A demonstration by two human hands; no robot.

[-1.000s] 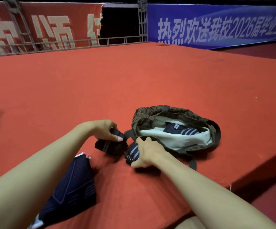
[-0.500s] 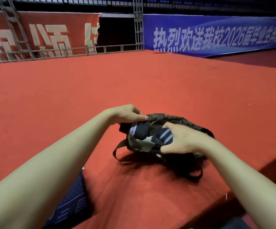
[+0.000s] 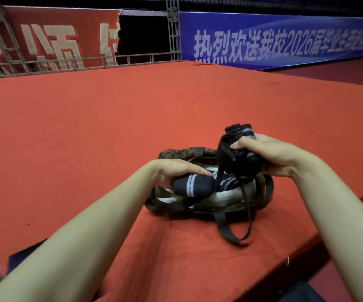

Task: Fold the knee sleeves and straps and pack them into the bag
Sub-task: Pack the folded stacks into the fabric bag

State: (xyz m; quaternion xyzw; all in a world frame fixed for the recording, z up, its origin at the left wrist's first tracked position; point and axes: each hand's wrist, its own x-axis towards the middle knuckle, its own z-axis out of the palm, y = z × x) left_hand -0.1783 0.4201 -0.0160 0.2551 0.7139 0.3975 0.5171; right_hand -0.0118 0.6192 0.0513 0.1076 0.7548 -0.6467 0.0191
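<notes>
Navy striped roll (image 3: 192, 185) gripped in my left fingers (image 3: 194, 171) enters the bag (image 3: 198, 152); right fingers (image 3: 240, 142) clutch another bundle (image 3: 239, 158), probably packed next.

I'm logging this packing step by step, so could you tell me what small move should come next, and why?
Probably release the rolled striped sleeve into the bag: the left hand already holds it at the open mouth. The right hand grips a dark bundle above the bag, its thin strap dangling loose.
</notes>
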